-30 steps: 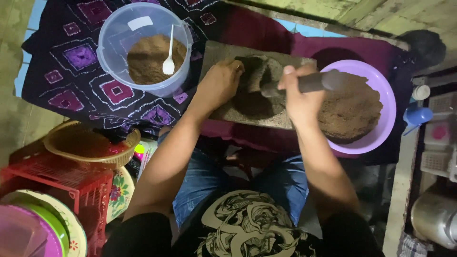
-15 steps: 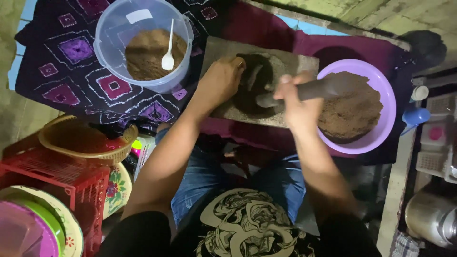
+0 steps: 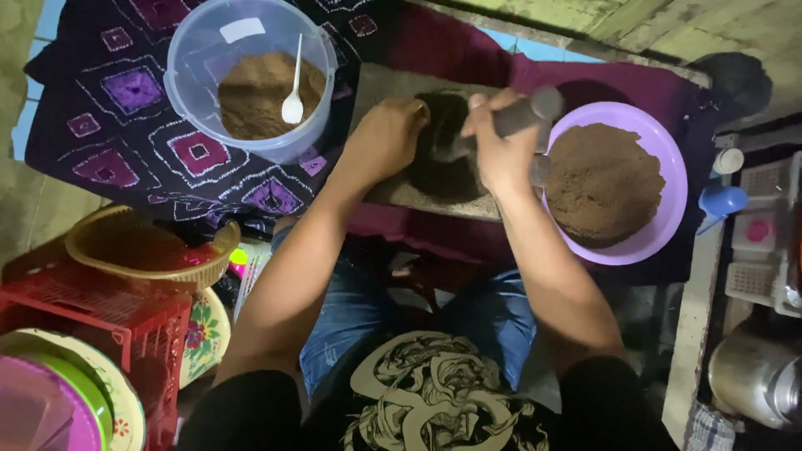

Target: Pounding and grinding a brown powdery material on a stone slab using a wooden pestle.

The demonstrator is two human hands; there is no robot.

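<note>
**Grinding at the stone slab, floor level**

Work took place low down on a dark cloth [image 3: 125, 125] with purple and pink diamond motifs, spread over a tiled floor; a maroon stretch of fabric ran under the grey grinding slab [image 3: 393, 92]. Light was dim. At the left edge stood a woven basket [image 3: 142, 250] on a red plastic rack [image 3: 100, 326], with flowered plates [image 3: 205, 334] beside it. On the right: a blue cap-like object [image 3: 720, 202], white crates and a metal pot [image 3: 756, 380].

The left hand [image 3: 386, 138] rested curled on the slab, fingertips against the dark mass [image 3: 443, 146] in the middle; whether it pinched any of it could not be told. The right hand [image 3: 499, 150] was wrapped tight around a grey cylindrical stone roller [image 3: 526, 113], pressed into that same mass.

Progress, as a judgement: well along but unfinished. A clear tub [image 3: 251, 75] at upper left held a good layer of fine, lighter brown powder with a white spoon [image 3: 293, 104] stuck in it. The purple bowl [image 3: 668, 167] just right of the slab carried a heaped brown mound, coarser-looking, though which vessel fed the slab could not be told. Only a small portion lay on the stone. The person sat cross-legged in jeans, right behind the slab.
</note>
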